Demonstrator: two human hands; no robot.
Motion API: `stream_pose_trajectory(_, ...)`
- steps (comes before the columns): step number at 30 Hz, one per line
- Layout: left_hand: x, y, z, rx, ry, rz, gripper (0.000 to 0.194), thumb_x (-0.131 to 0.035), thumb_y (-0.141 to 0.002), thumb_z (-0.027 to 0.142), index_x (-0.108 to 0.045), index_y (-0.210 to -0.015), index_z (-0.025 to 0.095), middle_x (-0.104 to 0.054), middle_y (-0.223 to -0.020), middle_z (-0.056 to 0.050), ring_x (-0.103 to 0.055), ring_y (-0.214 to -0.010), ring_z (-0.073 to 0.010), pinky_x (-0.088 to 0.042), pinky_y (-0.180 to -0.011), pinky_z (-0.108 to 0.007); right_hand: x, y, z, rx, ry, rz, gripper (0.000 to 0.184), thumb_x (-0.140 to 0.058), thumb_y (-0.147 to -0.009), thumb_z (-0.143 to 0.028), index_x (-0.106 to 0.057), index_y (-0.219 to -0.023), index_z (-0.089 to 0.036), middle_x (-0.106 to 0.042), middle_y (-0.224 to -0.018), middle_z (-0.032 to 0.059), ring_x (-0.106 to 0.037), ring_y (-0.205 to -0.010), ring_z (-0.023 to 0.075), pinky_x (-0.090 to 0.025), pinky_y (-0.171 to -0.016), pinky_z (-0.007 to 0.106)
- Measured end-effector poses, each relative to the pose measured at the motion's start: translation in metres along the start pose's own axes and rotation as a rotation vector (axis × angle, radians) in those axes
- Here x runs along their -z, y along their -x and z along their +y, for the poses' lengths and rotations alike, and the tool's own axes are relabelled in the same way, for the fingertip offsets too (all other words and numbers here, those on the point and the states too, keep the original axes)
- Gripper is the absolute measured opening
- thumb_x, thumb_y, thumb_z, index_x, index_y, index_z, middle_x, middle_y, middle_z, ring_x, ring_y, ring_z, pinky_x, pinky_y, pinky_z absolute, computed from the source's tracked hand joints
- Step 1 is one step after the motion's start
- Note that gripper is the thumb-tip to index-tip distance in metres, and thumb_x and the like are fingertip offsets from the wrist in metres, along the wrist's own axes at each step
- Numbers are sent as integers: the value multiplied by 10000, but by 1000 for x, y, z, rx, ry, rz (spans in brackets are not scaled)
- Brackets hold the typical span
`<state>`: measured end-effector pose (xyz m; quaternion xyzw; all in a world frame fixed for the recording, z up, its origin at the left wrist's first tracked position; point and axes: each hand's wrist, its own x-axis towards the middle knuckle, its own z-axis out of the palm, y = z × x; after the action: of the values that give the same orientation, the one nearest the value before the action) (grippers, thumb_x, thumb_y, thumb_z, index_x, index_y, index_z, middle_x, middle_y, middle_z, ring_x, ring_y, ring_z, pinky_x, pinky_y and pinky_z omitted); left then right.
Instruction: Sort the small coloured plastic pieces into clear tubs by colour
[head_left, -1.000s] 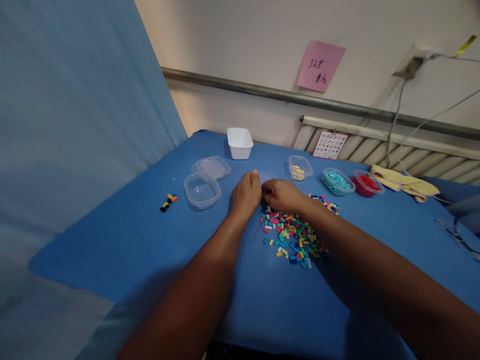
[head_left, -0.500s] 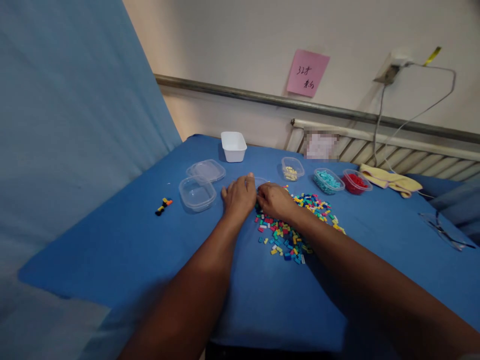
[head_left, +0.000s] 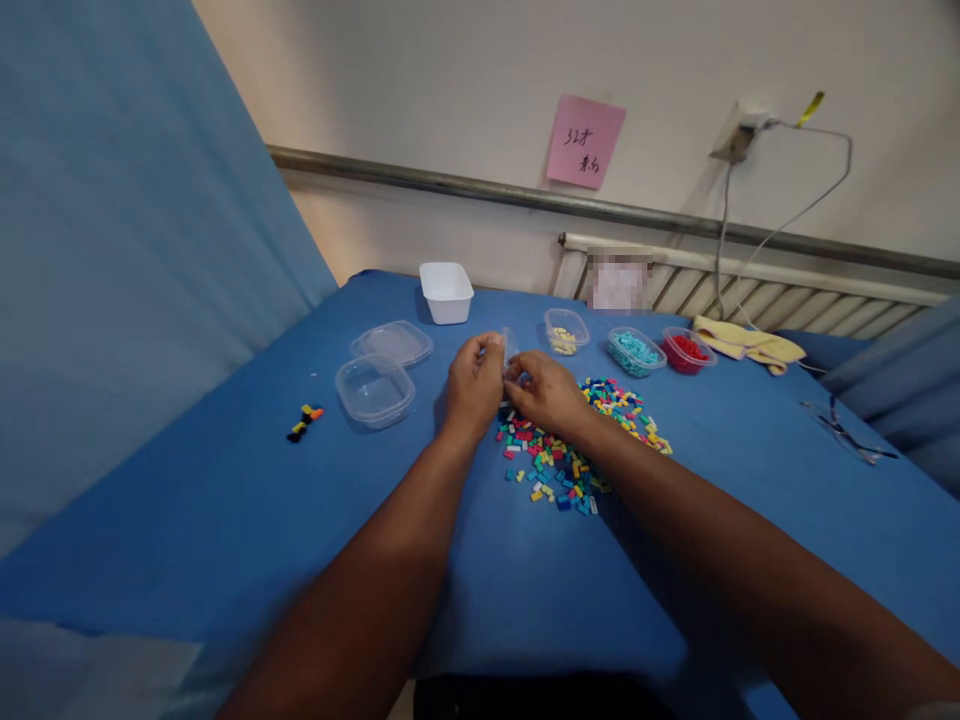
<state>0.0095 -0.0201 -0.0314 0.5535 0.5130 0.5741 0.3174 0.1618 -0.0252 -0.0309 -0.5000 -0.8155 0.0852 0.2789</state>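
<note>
My left hand (head_left: 474,385) grips a clear plastic piece (head_left: 511,345), tilted up on edge; whether it is a box or a lid I cannot tell. Against its right side my right hand (head_left: 546,388) has its fingers curled, and what they hold, if anything, is hidden. Below and right of the hands, small coloured building bricks (head_left: 559,465) lie spread in a loose pile. Left of my hands sit an open clear tub (head_left: 375,393) and a flat clear lid (head_left: 394,343) partly behind it.
A white tub (head_left: 447,292) stands at the back. Along the right are clear tubs of cream pieces (head_left: 564,340), turquoise pieces (head_left: 634,350) and red pieces (head_left: 686,350). Beyond lie a yellow cloth (head_left: 750,343) and glasses (head_left: 847,430). Black, yellow and orange bricks (head_left: 305,422) lie left.
Both hands have lifted slightly, and the clear plastic piece now stands tilted up between them. My view has shifted a little to the right.
</note>
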Motion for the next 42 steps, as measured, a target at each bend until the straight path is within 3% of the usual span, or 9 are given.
stream_pose_trajectory(5,-1,6,6,-56,241,-28,484,-506,-1117,619,-722,-1245,205,-789,-1293,-134,-794,-1107,-248,-641,-907,-361,18,12,11,-104,-372,150,235,-666,-1042,-459,-702,-1084,-230,-819,-1080,71,-757,-991,224,-592,-927,367)
stream_pose_trajectory(13,3,1,-11,-95,-137,-112,549,-414,-1138,596,-767,-1092,179,-824,-1138,-130,-769,-1159,-300,-582,-1091,-458,82,81,43,-347,-752,312,503,-860,-873,-701,-734,-990,-228,-845,-974,78,-791,-919,235,-646,-850,384)
stream_pose_trajectory(18,0,7,-15,-214,-399,-395,585,-349,-1151,543,-790,-1247,171,-788,-1402,-156,-701,-1386,-317,-504,-1257,-492,139,156,83,-436,-547,476,436,-827,-920,-655,-741,-1022,-240,-856,-1131,109,-804,-1006,265,-667,-838,397)
stream_pose_trajectory(22,-6,16,-12,-354,-597,-664,658,-325,-1156,519,-685,-1541,125,-599,-1694,-168,-489,-1651,-286,-314,-1411,-469,168,208,132,-433,67,459,355,-728,-997,-566,-781,-1154,-253,-850,-1230,119,-808,-932,283,-669,-819,446)
stream_pose_trajectory(26,-7,26,0,-424,-770,-870,710,-281,-1180,552,-530,-1704,144,-410,-1824,-159,-333,-1737,-293,-256,-1431,-520,168,232,172,-152,288,39,321,-586,-1035,-440,-816,-1135,-240,-859,-1242,142,-829,-1084,326,-686,-944,494)
stream_pose_trajectory(28,-5,31,9,-429,-822,-924,724,-260,-1189,573,-484,-1737,155,-351,-1847,-163,-290,-1752,-314,-248,-1428,-569,166,235,181,-78,319,-65,359,-562,-1048,-421,-829,-1198,-234,-846,-1302,153,-820,-1166,337,-675,-1024,525)
stream_pose_trajectory(35,-9,60,34,-453,-925,-1016,886,-244,-1149,771,-399,-1789,178,-190,-1892,-150,-140,-1785,-339,-140,-1453,-590,152,216,176,80,298,-92,479,-566,-1118,-434,-751,-1503,-218,-666,-1629,181,-666,-1481,373,-557,-1235,610)
stream_pose_trajectory(39,-22,71,39,-444,-1011,-1025,910,-234,-1136,796,-361,-1806,194,-193,-1890,-139,-142,-1783,-348,-133,-1450,-622,140,200,201,81,278,-162,566,-502,-1146,-444,-663,-1603,-152,-648,-1627,226,-642,-1508,386,-538,-1255,621)
stream_pose_trajectory(42,-28,64,36,-366,-1108,-931,892,-235,-1147,769,-343,-1812,185,-181,-1893,-137,-153,-1780,-359,-179,-1441,-634,135,195,221,72,293,-145,562,-482,-1152,-445,-663,-1596,-151,-667,-1609,225,-650,-1498,384,-536,-1258,616)
